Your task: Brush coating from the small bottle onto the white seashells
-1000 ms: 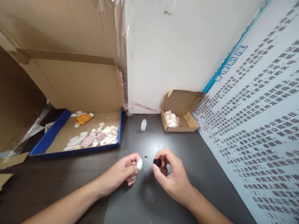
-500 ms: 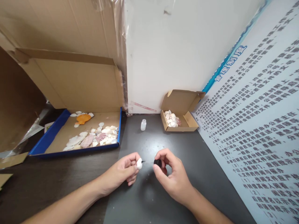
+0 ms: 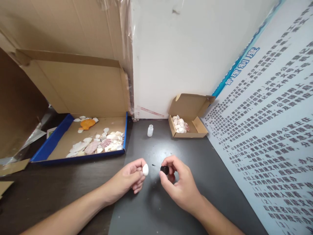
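Between the thumb and fingers of my left hand [image 3: 133, 176] is a small white shell [image 3: 145, 169], its face turned to the right. My right hand [image 3: 178, 179] pinches a round black cap [image 3: 164, 169] whose thin stem ends in a dark brush tip [image 3: 153, 165]. That tip points left, a short gap away from the shell. Beyond both hands, a small clear bottle [image 3: 150, 131] with whitish contents stands upright and uncapped on the dark table [image 3: 137, 209].
A blue-edged cardboard box [image 3: 80, 160] at the left holds several shells and an orange one [image 3: 87, 124]. At the back right, a small open carton [image 3: 190, 135] contains more shells. A white wall rises behind, and a printed board [image 3: 269, 130] slants along the right.
The brush tip has come away from the shell, and the cap has tilted slightly in my right hand. The shell has turned a little in my left hand.
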Motion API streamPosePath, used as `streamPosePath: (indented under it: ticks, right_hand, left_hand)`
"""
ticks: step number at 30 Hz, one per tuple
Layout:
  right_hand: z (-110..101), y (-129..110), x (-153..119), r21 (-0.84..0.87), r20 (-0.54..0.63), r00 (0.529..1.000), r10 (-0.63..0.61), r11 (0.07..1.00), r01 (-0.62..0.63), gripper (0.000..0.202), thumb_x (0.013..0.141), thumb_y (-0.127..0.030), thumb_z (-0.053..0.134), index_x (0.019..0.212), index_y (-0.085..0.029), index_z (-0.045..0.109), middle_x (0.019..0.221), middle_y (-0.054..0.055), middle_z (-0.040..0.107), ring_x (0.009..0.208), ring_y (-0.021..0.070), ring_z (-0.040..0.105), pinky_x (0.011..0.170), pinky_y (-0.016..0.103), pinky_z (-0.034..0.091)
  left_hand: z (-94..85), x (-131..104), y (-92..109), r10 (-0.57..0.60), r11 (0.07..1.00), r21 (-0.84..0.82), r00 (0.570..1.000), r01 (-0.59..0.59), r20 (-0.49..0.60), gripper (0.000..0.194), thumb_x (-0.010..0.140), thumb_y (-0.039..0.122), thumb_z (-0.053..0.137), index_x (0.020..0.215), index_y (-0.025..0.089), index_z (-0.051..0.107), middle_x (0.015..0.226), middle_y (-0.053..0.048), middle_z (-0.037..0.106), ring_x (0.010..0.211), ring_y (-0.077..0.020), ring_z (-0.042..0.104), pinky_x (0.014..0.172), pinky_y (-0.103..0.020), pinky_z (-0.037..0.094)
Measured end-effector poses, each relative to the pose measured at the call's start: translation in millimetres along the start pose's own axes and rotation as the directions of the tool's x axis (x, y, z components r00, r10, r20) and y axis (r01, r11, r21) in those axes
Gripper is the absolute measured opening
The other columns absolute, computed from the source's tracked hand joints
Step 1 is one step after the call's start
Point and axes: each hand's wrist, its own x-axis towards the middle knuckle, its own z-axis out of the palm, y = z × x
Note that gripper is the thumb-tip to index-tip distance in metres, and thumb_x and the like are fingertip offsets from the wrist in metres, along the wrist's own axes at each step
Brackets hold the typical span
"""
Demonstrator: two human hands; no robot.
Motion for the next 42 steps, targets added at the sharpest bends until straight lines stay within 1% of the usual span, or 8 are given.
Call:
streamPosePath:
  ticks: [4,9,18,24,29,33,36,42]
  right_hand:
    - [0,0,1,0.066,0.02,1.0,-0.008,0.998,0.007,0.009,0.083,-0.019,0.054,0.092,-0.021,0.051,0.066,-0.006,0.043,0.054,0.0108,0.045,0.052,0.023,0.041]
    - [0,-1,0,0.002,0.01,1.0,-0.006,1.0,0.006,0.011,0.08,-0.017,0.056,0.09,-0.021,0.052,0.065,-0.006,0.04,0.052,0.0104,0.043,0.05,0.022,0.039]
    - [0,-1,-2,0.061,0.021,0.999,-0.05,0.997,0.049,0.009,0.085,-0.019,0.054,0.094,-0.021,0.051,0.064,-0.006,0.045,0.054,0.0112,0.046,0.054,0.023,0.042]
    - [0,-1,0,0.01,-0.016,1.0,0.002,1.0,-0.002,0.01,0.081,-0.017,0.056,0.089,-0.021,0.052,0.065,-0.007,0.039,0.052,0.0099,0.042,0.05,0.022,0.039]
    - [0,-1,0,0.059,0.022,0.999,-0.025,0.998,0.024,0.01,0.083,-0.018,0.054,0.092,-0.021,0.051,0.066,-0.006,0.043,0.054,0.0105,0.045,0.052,0.022,0.042]
    - [1,-1,-1,0.019,-0.012,1.0,-0.003,1.0,0.003,0.01,0.082,-0.017,0.056,0.09,-0.021,0.052,0.066,-0.006,0.041,0.052,0.01,0.044,0.05,0.022,0.041]
    - [1,-1,-1,0.061,0.026,0.999,-0.025,0.998,0.023,0.011,0.084,-0.018,0.055,0.093,-0.021,0.051,0.064,-0.006,0.044,0.053,0.0105,0.046,0.052,0.022,0.042]
    - [2,-4,0,0.024,0.072,0.997,-0.031,0.999,0.029,0.011,0.082,-0.018,0.055,0.091,-0.021,0.05,0.061,-0.007,0.041,0.051,0.0105,0.043,0.051,0.023,0.04]
  left_hand:
    - [1.8,0,1,0.005,1.0,-0.002,1.0,-0.005,-0.005,0.023,0.084,0.034,0.064,0.081,0.02,0.045,0.053,0.01,0.037,0.044,-0.0046,0.026,0.045,-0.019,0.03]
    - [3.5,-1,3,0.002,1.0,0.007,1.0,-0.002,-0.026,0.024,0.082,0.035,0.065,0.08,0.02,0.046,0.053,0.01,0.038,0.044,-0.0049,0.026,0.045,-0.019,0.029]
    - [3.5,-1,3,0.005,1.0,0.01,1.0,-0.005,-0.021,0.025,0.083,0.035,0.064,0.08,0.02,0.045,0.053,0.01,0.038,0.044,-0.0051,0.026,0.046,-0.019,0.029]
    - [3.8,-1,4,-0.01,1.0,0.002,1.0,0.01,-0.023,0.023,0.082,0.032,0.065,0.079,0.02,0.046,0.053,0.01,0.038,0.044,-0.0049,0.027,0.046,-0.019,0.03]
    - [7.2,-3,10,-0.019,0.997,-0.074,0.999,0.015,-0.05,0.025,0.083,0.035,0.064,0.08,0.02,0.045,0.054,0.009,0.04,0.043,-0.0045,0.027,0.044,-0.018,0.031]
    - [8.1,-4,13,-0.027,0.994,-0.112,0.998,0.021,-0.051,0.026,0.083,0.034,0.065,0.078,0.02,0.044,0.056,0.008,0.042,0.043,-0.0044,0.029,0.044,-0.018,0.033]
    - [6.9,-4,11,-0.02,0.994,-0.11,0.999,0.015,-0.044,0.028,0.083,0.035,0.066,0.078,0.02,0.042,0.055,0.008,0.042,0.043,-0.0044,0.029,0.044,-0.018,0.033]
    - [3.3,-1,5,-0.008,0.997,-0.079,1.0,0.006,-0.026,0.032,0.082,0.035,0.067,0.077,0.021,0.039,0.052,0.01,0.04,0.042,-0.0039,0.027,0.043,-0.017,0.03]
